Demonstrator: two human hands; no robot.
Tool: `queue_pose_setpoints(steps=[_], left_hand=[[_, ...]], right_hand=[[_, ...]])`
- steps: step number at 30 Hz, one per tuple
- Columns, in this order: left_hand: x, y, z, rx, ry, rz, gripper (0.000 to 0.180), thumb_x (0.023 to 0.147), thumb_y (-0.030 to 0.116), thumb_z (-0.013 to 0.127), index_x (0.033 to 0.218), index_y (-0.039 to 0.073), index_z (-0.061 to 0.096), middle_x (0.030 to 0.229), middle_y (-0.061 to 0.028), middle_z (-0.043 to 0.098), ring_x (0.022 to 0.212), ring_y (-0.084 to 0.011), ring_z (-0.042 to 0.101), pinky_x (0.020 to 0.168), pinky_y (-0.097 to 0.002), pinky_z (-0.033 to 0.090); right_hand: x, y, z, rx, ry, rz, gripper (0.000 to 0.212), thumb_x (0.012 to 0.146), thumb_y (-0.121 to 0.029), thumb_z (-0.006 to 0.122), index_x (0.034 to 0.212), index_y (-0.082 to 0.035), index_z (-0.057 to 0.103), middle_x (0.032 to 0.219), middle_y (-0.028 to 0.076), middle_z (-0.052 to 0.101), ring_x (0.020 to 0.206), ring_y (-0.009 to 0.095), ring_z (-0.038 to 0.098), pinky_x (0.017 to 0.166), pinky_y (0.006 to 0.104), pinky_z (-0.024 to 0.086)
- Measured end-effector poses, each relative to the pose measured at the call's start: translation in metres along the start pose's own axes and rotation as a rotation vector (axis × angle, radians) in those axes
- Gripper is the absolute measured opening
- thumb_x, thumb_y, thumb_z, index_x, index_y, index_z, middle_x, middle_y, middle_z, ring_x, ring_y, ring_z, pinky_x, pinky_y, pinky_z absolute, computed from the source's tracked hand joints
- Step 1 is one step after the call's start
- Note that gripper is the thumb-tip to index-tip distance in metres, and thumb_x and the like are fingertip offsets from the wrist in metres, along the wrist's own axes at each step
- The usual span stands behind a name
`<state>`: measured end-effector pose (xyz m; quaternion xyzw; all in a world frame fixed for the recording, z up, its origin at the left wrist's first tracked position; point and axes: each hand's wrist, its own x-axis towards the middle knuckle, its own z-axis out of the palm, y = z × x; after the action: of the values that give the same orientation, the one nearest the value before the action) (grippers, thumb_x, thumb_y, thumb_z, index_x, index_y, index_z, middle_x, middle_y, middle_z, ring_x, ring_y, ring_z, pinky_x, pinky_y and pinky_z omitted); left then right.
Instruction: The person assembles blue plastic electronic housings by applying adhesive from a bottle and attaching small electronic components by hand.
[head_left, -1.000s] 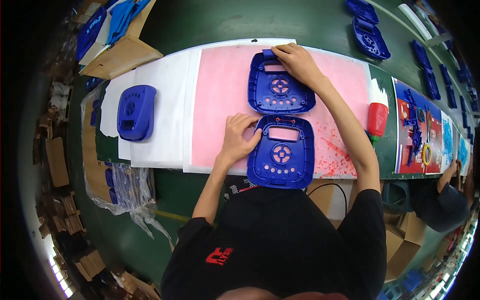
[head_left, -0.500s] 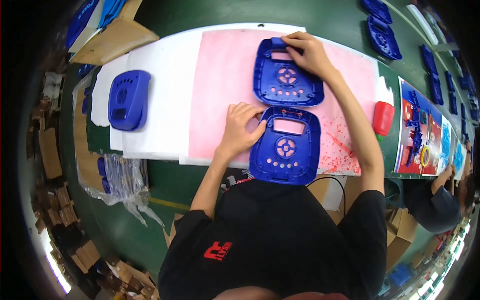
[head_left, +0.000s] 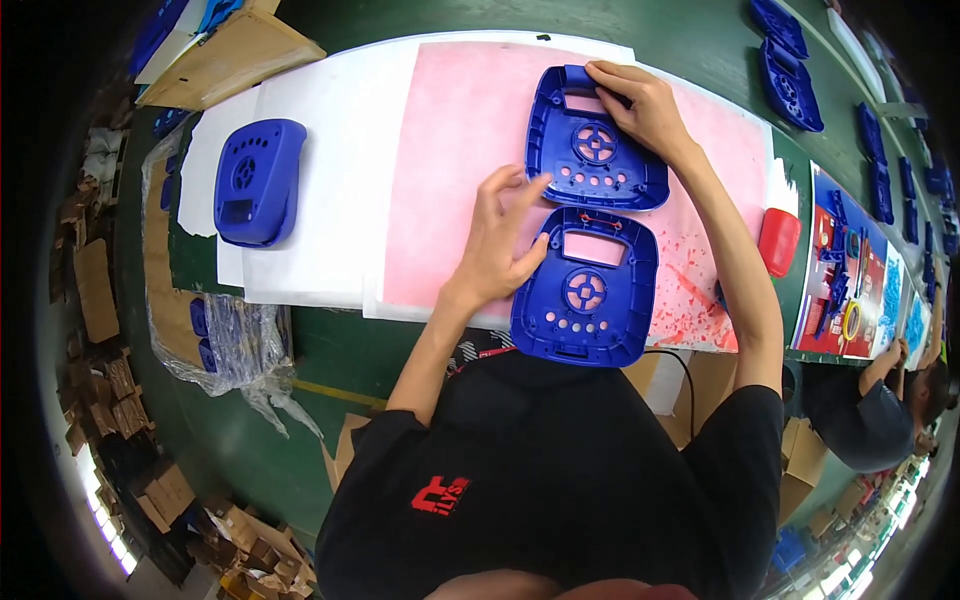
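Two blue plastic housing shells lie inner side up on the pink sheet, one behind the other. My right hand (head_left: 648, 112) grips the top edge of the far shell (head_left: 625, 185), thumb inside its rectangular window. My left hand (head_left: 497, 240) is open, fingers spread, by the left side where the two shells meet; its thumb reaches the upper left corner of the near shell (head_left: 622, 305), and whether it touches I cannot tell. The near shell has a window, a round grille, a row of holes, and small red parts at its top.
On the white sheet at left sits a closed blue housing (head_left: 262, 180). A red bottle (head_left: 778, 240) stands right of my right forearm. A wooden box (head_left: 235, 60) is at the far left corner. Blue shells (head_left: 790, 85) lie beyond, and a co-worker (head_left: 865, 420) is at right.
My left hand has let go of the near shell's upper left edge and spread its fingers. My right hand keeps its grip on the far shell. The whole view has shifted slightly.
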<state>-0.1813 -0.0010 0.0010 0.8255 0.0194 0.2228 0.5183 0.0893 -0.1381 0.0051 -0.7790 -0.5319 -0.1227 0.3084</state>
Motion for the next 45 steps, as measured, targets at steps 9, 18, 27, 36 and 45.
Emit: queue_pose_setpoints(steps=[9, 18, 27, 36, 45], left_hand=[[0.005, 0.002, -0.007, 0.275, -0.209, 0.103, 0.051, 0.078, 0.012, 0.064, 0.13, 0.009, 0.062, 0.147, -0.0141, 0.044, 0.131, -0.0342, 0.04, 0.11, -0.0449, 0.033], [0.005, 0.003, -0.007, 0.267, -0.196, 0.107, 0.049, 0.078, 0.013, 0.064, 0.127, 0.009, 0.063, 0.144, -0.0145, 0.046, 0.13, -0.034, 0.042, 0.107, -0.0446, 0.034], [0.004, 0.001, -0.008, 0.267, -0.206, 0.11, 0.049, 0.078, 0.013, 0.064, 0.127, 0.01, 0.062, 0.144, -0.0141, 0.046, 0.129, -0.0331, 0.043, 0.106, -0.0446, 0.034], [0.006, -0.001, -0.001, 0.292, -0.207, 0.132, 0.047, 0.081, 0.015, 0.062, 0.127, 0.007, 0.061, 0.144, -0.0177, 0.045, 0.13, -0.0376, 0.043, 0.111, -0.048, 0.032], [0.006, 0.011, -0.001, 0.251, -0.224, 0.095, 0.047, 0.085, 0.018, 0.061, 0.13, 0.007, 0.061, 0.147, -0.0169, 0.043, 0.136, -0.0363, 0.037, 0.115, -0.0474, 0.027]], right_hand=[[0.001, 0.007, -0.003, -0.053, -0.031, -0.064, 0.035, 0.09, -0.009, 0.065, 0.125, -0.009, 0.067, 0.124, 0.014, 0.067, 0.112, 0.033, 0.065, 0.094, 0.0398, 0.053], [0.001, 0.007, -0.006, -0.105, -0.078, -0.152, 0.034, 0.091, -0.007, 0.063, 0.125, -0.004, 0.065, 0.126, 0.016, 0.066, 0.116, 0.036, 0.062, 0.098, 0.0409, 0.051], [-0.001, 0.01, -0.006, -0.08, -0.178, -0.129, 0.046, 0.091, -0.006, 0.059, 0.137, -0.011, 0.058, 0.136, 0.014, 0.06, 0.128, 0.033, 0.055, 0.109, 0.0466, 0.043], [-0.01, 0.0, -0.014, -0.305, -0.393, -0.091, 0.058, 0.09, -0.004, 0.051, 0.147, 0.0, 0.041, 0.152, 0.022, 0.042, 0.142, 0.035, 0.04, 0.119, 0.0449, 0.03], [-0.207, 0.101, -0.267, -0.775, -0.152, 0.51, 0.052, 0.076, 0.005, 0.058, 0.126, -0.008, 0.063, 0.119, 0.016, 0.064, 0.115, 0.036, 0.058, 0.098, 0.0431, 0.047]])
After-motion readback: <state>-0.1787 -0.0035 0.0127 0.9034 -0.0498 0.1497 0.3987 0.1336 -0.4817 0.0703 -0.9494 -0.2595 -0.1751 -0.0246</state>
